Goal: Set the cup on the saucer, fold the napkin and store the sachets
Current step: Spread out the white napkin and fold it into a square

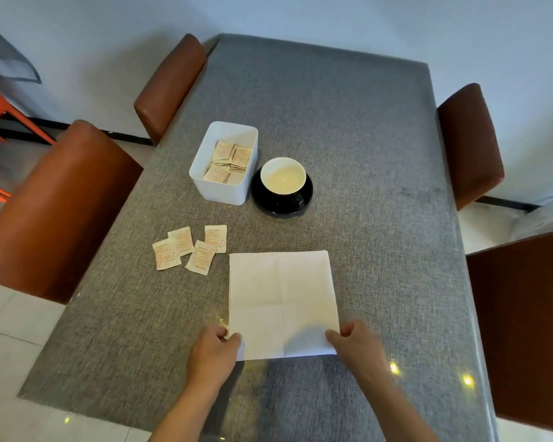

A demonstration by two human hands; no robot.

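My left hand (216, 347) pinched the lower left corner of the white napkin (283, 303), and my right hand (353, 344) pinched its lower right corner. The napkin lay unfolded, flat, in the lower centre of the frame on the grey table (364, 154). The cup (283, 177) stood on the black saucer (281, 204) at centre. Four sachets (190, 248) lay loose left of the napkin; others sat inside the white box (224, 162) beside the saucer.
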